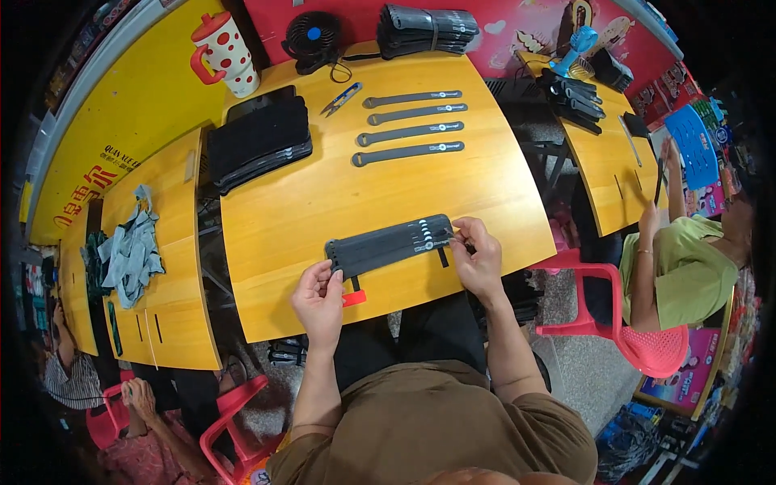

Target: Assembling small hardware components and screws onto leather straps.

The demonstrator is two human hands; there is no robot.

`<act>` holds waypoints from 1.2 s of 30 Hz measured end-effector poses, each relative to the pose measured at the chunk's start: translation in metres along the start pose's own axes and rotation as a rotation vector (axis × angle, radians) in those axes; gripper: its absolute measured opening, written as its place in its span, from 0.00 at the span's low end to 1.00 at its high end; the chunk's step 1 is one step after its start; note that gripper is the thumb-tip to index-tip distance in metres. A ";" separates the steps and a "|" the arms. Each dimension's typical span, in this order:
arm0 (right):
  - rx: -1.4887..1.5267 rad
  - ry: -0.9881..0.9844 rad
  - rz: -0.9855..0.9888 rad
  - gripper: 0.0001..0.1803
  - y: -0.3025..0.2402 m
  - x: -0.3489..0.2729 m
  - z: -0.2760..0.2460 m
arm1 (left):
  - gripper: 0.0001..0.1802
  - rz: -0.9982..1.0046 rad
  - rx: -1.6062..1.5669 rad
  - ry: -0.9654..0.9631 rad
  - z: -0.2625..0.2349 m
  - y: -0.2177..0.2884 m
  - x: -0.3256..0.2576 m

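A flat bundle of black straps [384, 246], overlapped side by side with white print at one end, lies near the table's front edge. My left hand [318, 297] is closed at the bundle's left end, thumb and fingers pinching its edge. At the right end, my right hand [477, 255] pinches the strap tips. Two dark tabs and a red tag [354, 298] stick out from under the near side. Farther back, several single black straps [411, 132] with end loops lie in a spaced column. Blue-handled thread snips [343, 99] rest to their left.
At the table's left is a stack of black fabric pieces [259, 141]. Along the back stand a dotted tumbler [226, 52], a black fan [314, 39] and a strap pile [426, 31]. A person in green [683, 259] works at the right table; grey cloth [133, 250] covers part of the left one.
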State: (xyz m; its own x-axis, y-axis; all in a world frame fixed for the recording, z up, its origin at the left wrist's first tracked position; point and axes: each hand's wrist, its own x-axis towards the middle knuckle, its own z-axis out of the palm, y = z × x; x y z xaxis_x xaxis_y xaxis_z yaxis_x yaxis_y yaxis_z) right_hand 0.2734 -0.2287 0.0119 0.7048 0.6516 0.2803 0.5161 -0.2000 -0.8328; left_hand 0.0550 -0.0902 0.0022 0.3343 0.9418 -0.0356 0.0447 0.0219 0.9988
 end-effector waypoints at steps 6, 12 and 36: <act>-0.054 0.032 -0.029 0.15 -0.004 0.002 0.001 | 0.10 0.009 0.031 0.028 0.002 -0.001 0.000; -0.094 0.035 0.008 0.15 -0.005 0.001 0.002 | 0.10 0.007 0.028 0.035 0.004 0.001 0.000; -0.074 0.080 0.040 0.14 -0.007 0.000 0.007 | 0.10 0.001 0.009 0.064 0.005 0.004 0.000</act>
State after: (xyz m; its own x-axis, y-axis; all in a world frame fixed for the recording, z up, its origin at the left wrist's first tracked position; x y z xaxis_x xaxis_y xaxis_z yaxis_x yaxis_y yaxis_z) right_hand 0.2661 -0.2226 0.0149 0.7606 0.5822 0.2872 0.5192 -0.2801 -0.8074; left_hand 0.0604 -0.0919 0.0063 0.2734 0.9614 -0.0318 0.0532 0.0179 0.9984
